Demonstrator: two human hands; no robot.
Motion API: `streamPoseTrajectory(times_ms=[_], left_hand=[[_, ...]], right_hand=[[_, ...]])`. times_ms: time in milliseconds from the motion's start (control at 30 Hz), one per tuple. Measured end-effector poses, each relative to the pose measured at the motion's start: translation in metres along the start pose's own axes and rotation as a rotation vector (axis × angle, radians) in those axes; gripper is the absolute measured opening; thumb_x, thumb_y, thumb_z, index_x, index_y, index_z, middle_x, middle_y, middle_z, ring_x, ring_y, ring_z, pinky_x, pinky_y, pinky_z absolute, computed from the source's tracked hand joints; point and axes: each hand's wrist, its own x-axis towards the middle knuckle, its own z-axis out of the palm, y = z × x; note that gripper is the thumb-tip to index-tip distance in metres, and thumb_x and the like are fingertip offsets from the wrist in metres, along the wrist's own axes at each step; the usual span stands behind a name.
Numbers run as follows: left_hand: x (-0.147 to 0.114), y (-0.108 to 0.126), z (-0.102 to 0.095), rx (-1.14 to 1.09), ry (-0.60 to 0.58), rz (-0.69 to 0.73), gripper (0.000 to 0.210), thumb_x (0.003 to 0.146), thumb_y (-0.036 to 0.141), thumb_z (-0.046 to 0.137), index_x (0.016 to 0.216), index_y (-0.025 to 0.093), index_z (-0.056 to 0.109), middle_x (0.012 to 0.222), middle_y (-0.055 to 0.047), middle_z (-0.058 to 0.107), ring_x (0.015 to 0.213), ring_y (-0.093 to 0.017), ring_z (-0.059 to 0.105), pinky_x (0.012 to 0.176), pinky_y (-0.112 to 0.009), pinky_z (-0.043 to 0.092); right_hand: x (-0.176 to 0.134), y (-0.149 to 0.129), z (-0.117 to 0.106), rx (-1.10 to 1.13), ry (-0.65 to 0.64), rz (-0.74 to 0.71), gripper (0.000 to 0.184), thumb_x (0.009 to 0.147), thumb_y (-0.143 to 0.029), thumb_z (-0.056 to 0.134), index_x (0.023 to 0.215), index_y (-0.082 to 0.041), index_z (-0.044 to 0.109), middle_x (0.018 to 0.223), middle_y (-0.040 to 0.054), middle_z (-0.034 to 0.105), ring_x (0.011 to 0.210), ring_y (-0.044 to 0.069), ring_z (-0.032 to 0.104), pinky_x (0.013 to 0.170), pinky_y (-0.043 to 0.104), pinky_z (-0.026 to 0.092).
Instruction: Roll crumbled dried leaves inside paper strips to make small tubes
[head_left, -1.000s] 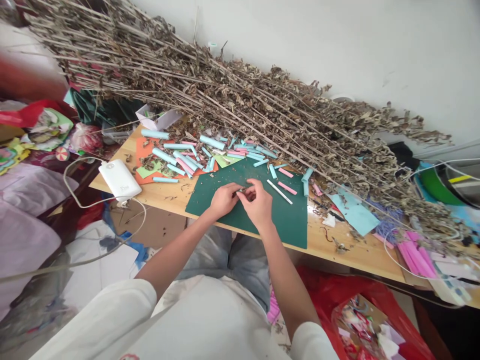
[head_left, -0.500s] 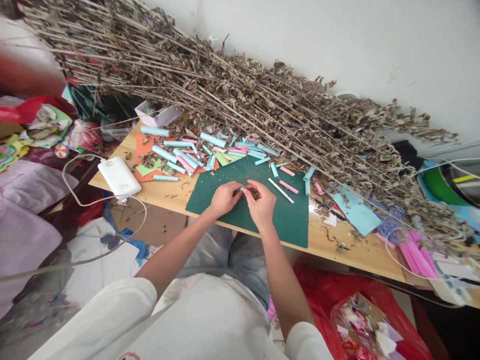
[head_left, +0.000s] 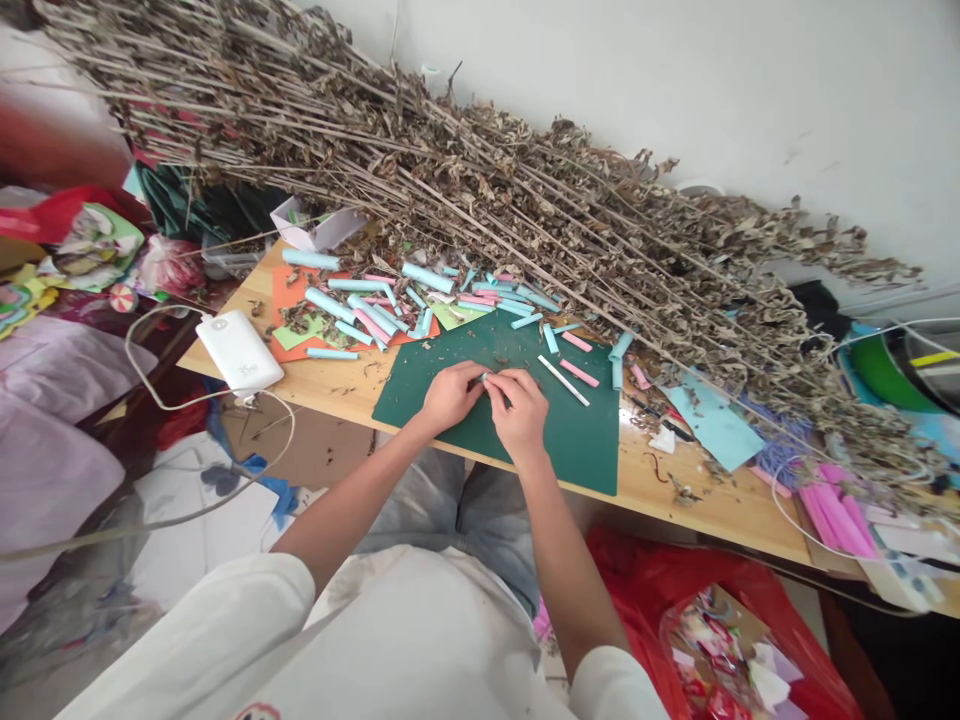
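Note:
My left hand (head_left: pixel 452 397) and my right hand (head_left: pixel 519 408) meet above the green cutting mat (head_left: pixel 577 450). Their fingertips pinch a small pale blue paper tube (head_left: pixel 484 377) from both sides; most of it is hidden by the fingers. To the right of my right hand lie a thin white stick (head_left: pixel 562 380) and a pink paper tube (head_left: pixel 579 373). Many light blue paper tubes (head_left: pixel 427 278) and some pink ones are heaped beyond the mat, among dry leaf crumbs.
A large bundle of dried leafy stalks (head_left: pixel 450 170) spans the back of the wooden table (head_left: pixel 697 515). A white power bank (head_left: pixel 238 352) with a cable lies at left. Blue paper (head_left: pixel 716 425) rests at right. A red bag (head_left: pixel 637 575) of scraps stands below the table edge.
The fingers of my right hand have shifted and curled slightly at the tube. My left hand stays nearly in place, and the table items look the same.

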Motion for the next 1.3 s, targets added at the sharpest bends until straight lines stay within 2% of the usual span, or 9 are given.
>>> streamPoseTrajectory(times_ms=[133, 300, 567, 700, 800, 933, 1067, 1167, 1300], left_hand=[[0.000, -0.001, 0.001, -0.005, -0.011, 0.012, 0.021, 0.089, 0.017, 0.055, 0.102, 0.020, 0.070, 0.098, -0.005, 0.070, 0.089, -0.018, 0.064, 0.078, -0.026, 0.049], [0.000, -0.002, 0.001, 0.001, 0.006, 0.004, 0.022, 0.087, 0.014, 0.055, 0.102, 0.021, 0.071, 0.097, -0.004, 0.070, 0.088, -0.018, 0.064, 0.078, -0.026, 0.048], [0.001, -0.001, 0.001, -0.003, 0.010, 0.002, 0.018, 0.091, 0.022, 0.055, 0.100, 0.019, 0.070, 0.093, -0.005, 0.069, 0.085, -0.018, 0.064, 0.076, -0.027, 0.048], [0.001, 0.000, 0.000, -0.004, 0.011, -0.004, 0.019, 0.090, 0.021, 0.055, 0.102, 0.020, 0.071, 0.093, -0.005, 0.070, 0.086, -0.018, 0.064, 0.075, -0.027, 0.048], [0.001, 0.001, -0.001, -0.011, 0.008, -0.003, 0.022, 0.089, 0.017, 0.055, 0.103, 0.020, 0.071, 0.096, -0.005, 0.070, 0.087, -0.018, 0.064, 0.076, -0.027, 0.048], [0.002, 0.002, -0.002, -0.015, 0.015, -0.008, 0.023, 0.088, 0.014, 0.054, 0.102, 0.020, 0.071, 0.093, -0.004, 0.070, 0.084, -0.017, 0.063, 0.075, -0.026, 0.048], [0.002, 0.003, -0.001, 0.007, 0.031, -0.014, 0.017, 0.092, 0.026, 0.056, 0.097, 0.020, 0.071, 0.089, -0.004, 0.069, 0.080, -0.017, 0.063, 0.073, -0.025, 0.046], [0.002, 0.004, 0.000, 0.035, 0.046, -0.028, 0.023, 0.094, 0.036, 0.055, 0.094, 0.019, 0.071, 0.084, -0.004, 0.068, 0.075, -0.015, 0.062, 0.070, -0.024, 0.044], [0.002, 0.006, -0.001, 0.039, 0.055, -0.039, 0.030, 0.095, 0.043, 0.052, 0.095, 0.019, 0.071, 0.081, -0.004, 0.067, 0.067, -0.014, 0.058, 0.064, -0.024, 0.041]], right_hand=[[-0.001, 0.001, -0.002, -0.117, -0.011, -0.081, 0.020, 0.092, -0.024, 0.052, 0.092, -0.021, 0.072, 0.090, 0.0087, 0.067, 0.087, 0.020, 0.063, 0.084, 0.036, 0.053], [0.002, -0.002, -0.001, -0.151, -0.038, -0.057, 0.021, 0.093, -0.023, 0.050, 0.093, -0.020, 0.071, 0.091, 0.0091, 0.069, 0.087, 0.020, 0.064, 0.084, 0.035, 0.053], [0.003, -0.002, 0.004, 0.157, 0.067, 0.199, 0.017, 0.088, -0.031, 0.061, 0.100, -0.020, 0.067, 0.082, 0.0032, 0.071, 0.070, 0.015, 0.066, 0.068, 0.028, 0.054], [0.004, 0.001, 0.001, 0.032, 0.032, 0.018, 0.017, 0.092, -0.027, 0.055, 0.089, -0.020, 0.070, 0.088, 0.0062, 0.070, 0.082, 0.017, 0.066, 0.078, 0.030, 0.053], [0.003, 0.003, 0.001, -0.146, -0.023, -0.128, 0.020, 0.093, -0.024, 0.052, 0.095, -0.019, 0.071, 0.094, 0.0096, 0.070, 0.089, 0.020, 0.065, 0.084, 0.034, 0.051], [-0.002, 0.001, 0.000, -0.234, -0.056, -0.164, 0.023, 0.093, -0.023, 0.050, 0.105, -0.020, 0.069, 0.098, 0.0099, 0.070, 0.094, 0.021, 0.064, 0.087, 0.035, 0.050], [0.000, 0.013, -0.017, -0.174, -0.012, -0.019, 0.027, 0.094, -0.027, 0.050, 0.115, -0.020, 0.065, 0.108, 0.0094, 0.068, 0.094, 0.019, 0.063, 0.087, 0.032, 0.050], [0.007, 0.038, -0.041, -0.410, 0.053, 0.195, 0.026, 0.092, -0.027, 0.050, 0.110, -0.017, 0.066, 0.106, 0.0114, 0.067, 0.095, 0.023, 0.061, 0.088, 0.036, 0.047], [0.014, 0.067, -0.061, -0.714, -0.146, 0.358, 0.029, 0.089, -0.024, 0.053, 0.113, -0.015, 0.066, 0.103, 0.0148, 0.066, 0.099, 0.028, 0.055, 0.082, 0.037, 0.043]])
